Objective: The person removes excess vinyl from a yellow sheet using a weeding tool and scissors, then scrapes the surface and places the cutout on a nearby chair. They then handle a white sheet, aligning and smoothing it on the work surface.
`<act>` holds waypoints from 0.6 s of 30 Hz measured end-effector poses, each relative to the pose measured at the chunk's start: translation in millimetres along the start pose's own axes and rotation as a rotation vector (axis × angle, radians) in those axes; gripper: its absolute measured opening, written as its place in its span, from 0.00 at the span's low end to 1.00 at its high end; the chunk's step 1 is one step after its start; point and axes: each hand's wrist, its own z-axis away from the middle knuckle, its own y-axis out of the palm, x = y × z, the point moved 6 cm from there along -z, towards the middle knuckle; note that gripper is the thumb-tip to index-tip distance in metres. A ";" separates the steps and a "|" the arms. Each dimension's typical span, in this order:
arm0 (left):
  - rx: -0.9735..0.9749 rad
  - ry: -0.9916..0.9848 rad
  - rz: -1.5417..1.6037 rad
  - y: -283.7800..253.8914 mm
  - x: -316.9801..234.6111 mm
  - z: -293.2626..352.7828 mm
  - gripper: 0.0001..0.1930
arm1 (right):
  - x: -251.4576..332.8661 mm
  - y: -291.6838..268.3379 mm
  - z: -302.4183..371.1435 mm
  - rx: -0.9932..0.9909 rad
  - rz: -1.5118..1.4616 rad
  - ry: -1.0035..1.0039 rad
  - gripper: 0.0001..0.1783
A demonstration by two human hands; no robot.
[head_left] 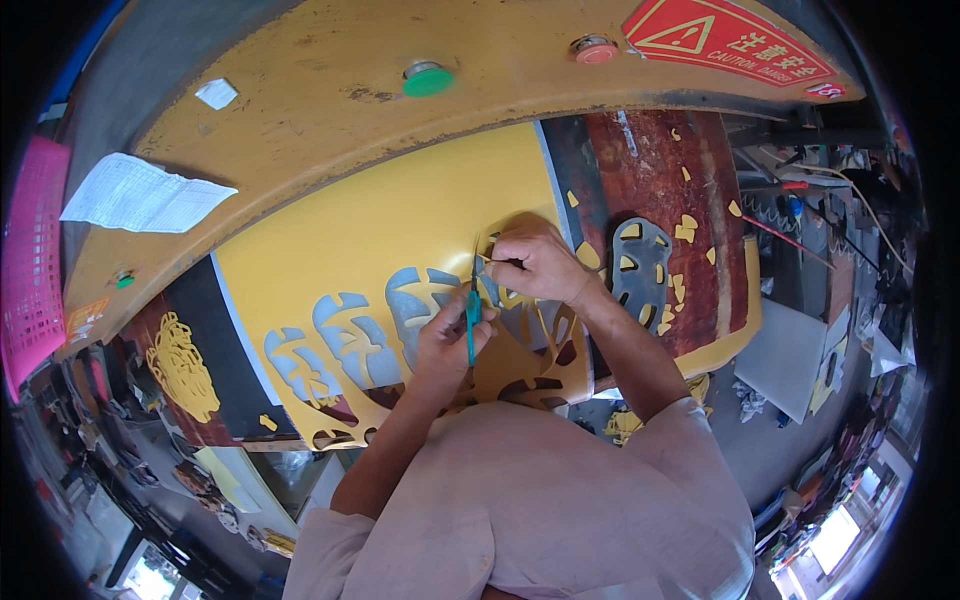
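My left hand (pixel 448 340) is closed around a slim green-handled tool (pixel 472 322) with a thin dark pointed tip facing away from me; its exact kind is unclear. Just to the right, my right hand (pixel 535 262) is closed, its fingertips bent down by the tool's tip; what they pinch is hidden. Both hands are over a yellow sheet (pixel 400 205) on the bench. Along its near part runs a row of sole-shaped cutouts (pixel 355 340), crossed by narrow yellow strips. A grey sole-shaped cutting die (pixel 640 272) lies right of my right forearm.
Small yellow scraps (pixel 686 228) dot the reddish-brown board (pixel 700 160) at right. A heap of yellow cut pieces (pixel 182 368) lies at left. Beyond the sheet, a yellow machine beam (pixel 310 110) carries a green button (pixel 428 80), a red button (pixel 593 48) and a paper sheet (pixel 148 195).
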 end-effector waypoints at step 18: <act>0.011 -0.033 -0.112 -13.6 -13.7 -7.1 0.29 | 1.0 -4.6 0.2 -0.040 -0.001 -0.076 0.14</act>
